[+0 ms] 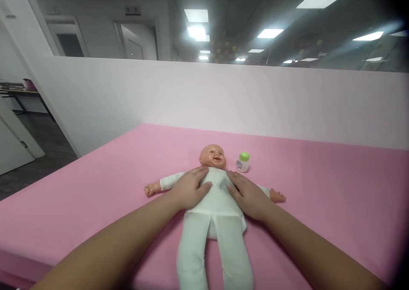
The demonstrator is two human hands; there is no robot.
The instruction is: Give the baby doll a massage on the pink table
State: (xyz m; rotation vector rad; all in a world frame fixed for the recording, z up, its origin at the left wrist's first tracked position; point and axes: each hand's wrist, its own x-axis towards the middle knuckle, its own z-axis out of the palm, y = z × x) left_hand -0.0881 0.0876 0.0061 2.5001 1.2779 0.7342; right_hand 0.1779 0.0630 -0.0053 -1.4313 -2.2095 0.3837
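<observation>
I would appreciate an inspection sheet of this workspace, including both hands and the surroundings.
Surface: pink top, smooth where visible.
Things handled: doll in pale clothes, lying face up, arms spread.
Clutter: green-lidded jar, upright beside the doll's head.
Left hand: open, resting on one side of the doll's chest.
Right hand: open, resting on the other side.
Cables: nothing seen.
Surroundings: white wall behind, lit ceiling panels beyond, dark-legged table far left.
</observation>
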